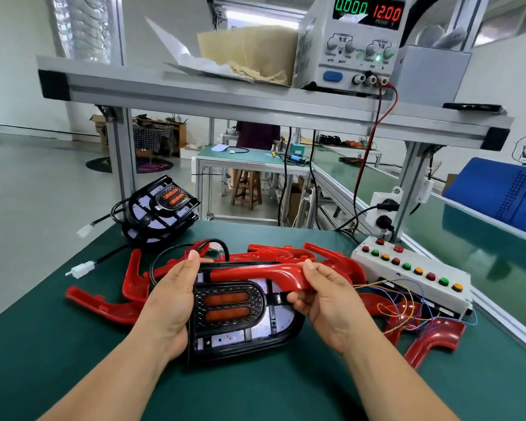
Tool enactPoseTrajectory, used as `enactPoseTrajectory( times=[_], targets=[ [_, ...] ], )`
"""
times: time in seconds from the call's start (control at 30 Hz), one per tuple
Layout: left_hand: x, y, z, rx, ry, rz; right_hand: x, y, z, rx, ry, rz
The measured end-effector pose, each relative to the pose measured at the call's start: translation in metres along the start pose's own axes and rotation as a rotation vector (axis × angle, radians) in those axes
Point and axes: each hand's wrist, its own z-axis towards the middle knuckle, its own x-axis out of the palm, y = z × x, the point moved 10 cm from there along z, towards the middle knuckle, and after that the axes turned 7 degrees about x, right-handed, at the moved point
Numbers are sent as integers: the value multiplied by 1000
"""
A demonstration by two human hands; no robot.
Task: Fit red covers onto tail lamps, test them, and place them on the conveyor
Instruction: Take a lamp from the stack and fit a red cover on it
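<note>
A dark green mat (73,360) covers the bench. Its near strip, on both sides of the forearms, is open green surface, and its left edge runs slantwise away over grey floor.

In the middle of the mat is the tail lamp (240,317), face up toward the camera. Its long axis runs left to right, with the rounded end on the right and its two orange bars lying the same way. The left hand (170,302) grips the lamp's left end, with the thumb curled over the top edge. The right hand (325,302) pinches the right end of a red cover (255,273). The cover lies along the lamp's upper edge, also left to right, and bends downward at the right.

Loose red covers (104,305) crowd the mat just behind and on both sides. A white plug (82,268) lies near the left edge.

To the right, a button box (413,268) sits against the bench's right rail, and beyond that rail runs the conveyor (498,268). More lamps (161,208) are stacked at the far left corner. Overhead, a metal shelf (225,95) carries a power supply (353,41).
</note>
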Motion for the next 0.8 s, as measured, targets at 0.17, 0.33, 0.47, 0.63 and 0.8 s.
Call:
enactPoseTrajectory(
  times=[0.17,0.33,0.47,0.63,0.8],
  targets=[
    [0,-2,-1,20,-9,10,7,2,-3,-25,-20,-11],
    [2,-3,-2,37,-10,10,13,4,-9,-26,-4,-32],
    [4,-6,-3,56,10,0,14,2,-13,-30,-47,-39],
    [9,-9,-6,89,84,-39,12,5,-15,-95,-125,-160],
    [12,-14,-10,153,106,-29,2,28,-21,-367,-354,-771]
  ],
)
